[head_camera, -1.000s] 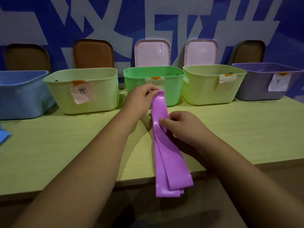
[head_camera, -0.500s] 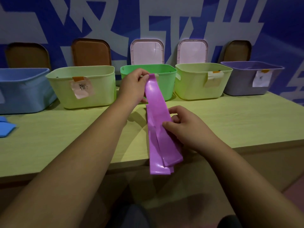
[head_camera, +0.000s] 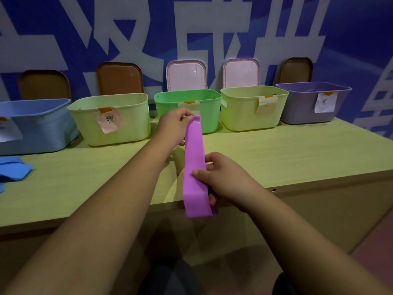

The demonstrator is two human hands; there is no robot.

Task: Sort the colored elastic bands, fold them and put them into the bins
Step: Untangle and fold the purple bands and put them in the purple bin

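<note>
Above the tabletop (head_camera: 276, 154) near edge: left grip (head_camera: 174, 126) pinches the top end of the purple band (head_camera: 193, 145); right grip (head_camera: 221, 177) pinches its middle, thumb in front. Band hangs doubled, its lower end past the edge. Green bin (head_camera: 210, 111) sits behind it.

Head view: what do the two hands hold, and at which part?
Both hold the purple elastic band: the left hand pinches its top end, the right hand grips its middle, thumb on the front.

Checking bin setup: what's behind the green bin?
A pink lid stands upright behind the green bin; the bin hides its lower part.
</note>
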